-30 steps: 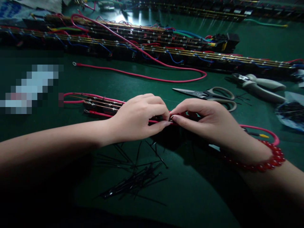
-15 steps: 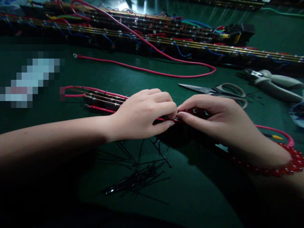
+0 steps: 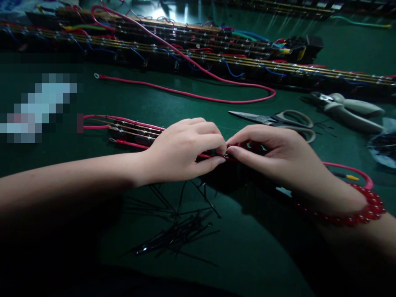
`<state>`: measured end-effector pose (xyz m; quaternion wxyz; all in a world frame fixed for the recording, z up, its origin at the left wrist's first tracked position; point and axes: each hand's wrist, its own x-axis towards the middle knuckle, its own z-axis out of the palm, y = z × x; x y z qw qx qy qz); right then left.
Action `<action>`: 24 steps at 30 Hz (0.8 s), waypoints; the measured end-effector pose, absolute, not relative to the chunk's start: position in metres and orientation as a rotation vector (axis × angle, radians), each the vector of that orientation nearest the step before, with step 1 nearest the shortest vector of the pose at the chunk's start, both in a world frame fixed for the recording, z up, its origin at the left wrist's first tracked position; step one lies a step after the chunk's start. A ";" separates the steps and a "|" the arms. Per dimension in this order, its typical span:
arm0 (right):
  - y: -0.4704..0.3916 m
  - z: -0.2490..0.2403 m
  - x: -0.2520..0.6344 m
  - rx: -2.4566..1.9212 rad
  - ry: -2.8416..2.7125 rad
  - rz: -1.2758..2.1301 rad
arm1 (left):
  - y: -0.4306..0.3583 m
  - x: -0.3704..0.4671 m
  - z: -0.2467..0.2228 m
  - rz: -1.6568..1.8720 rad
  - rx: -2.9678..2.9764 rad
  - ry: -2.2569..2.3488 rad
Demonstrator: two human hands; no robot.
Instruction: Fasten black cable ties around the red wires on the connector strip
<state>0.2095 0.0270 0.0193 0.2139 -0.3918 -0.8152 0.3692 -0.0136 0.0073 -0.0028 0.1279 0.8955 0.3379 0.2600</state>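
A dark strip assembly (image 3: 136,133) with metal rods lies across the middle of the bench, with a red cable (image 3: 131,121) running along it. My left hand (image 3: 192,148) is closed over its right part, thumb and index finger about the red cable. Close against those fingertips, my right hand (image 3: 275,152) pinches with thumb and index finger. What it holds is small and mostly hidden by the fingers. Below the hands lies a loose pile of black cable ties (image 3: 179,233).
Beyond my right hand lie scissors (image 3: 269,119), and pliers with grey handles (image 3: 349,108) farther right. Long wired assemblies (image 3: 185,53) stretch across the back. A loose red cable (image 3: 185,94) curves in front of them. A clear plastic bag (image 3: 383,144) sits at the right edge.
The whole view has shifted slightly, so things sit a little farther left. Both hands keep nearly the same grip at the same spot on the assembly.
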 end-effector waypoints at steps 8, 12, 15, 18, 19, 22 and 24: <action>0.027 0.020 0.212 -1.073 -2.270 1.044 | 0.008 -0.014 -0.001 0.768 2.547 0.934; 0.027 0.020 0.211 -1.072 -2.260 1.054 | 0.008 -0.014 -0.002 0.772 2.514 0.956; 0.026 0.020 0.211 -1.074 -2.253 1.052 | 0.008 -0.013 -0.002 0.766 2.479 0.992; 0.026 0.020 0.211 -1.079 -2.250 1.045 | 0.008 -0.013 -0.001 0.753 2.452 1.008; 0.026 0.020 0.211 -1.081 -2.249 1.044 | 0.008 -0.013 -0.001 0.750 2.448 1.008; 0.027 0.020 0.211 -1.086 -2.247 1.046 | 0.009 -0.013 -0.001 0.746 2.439 1.008; 0.027 0.020 0.211 -1.091 -2.243 1.047 | 0.009 -0.013 0.000 0.749 2.430 1.011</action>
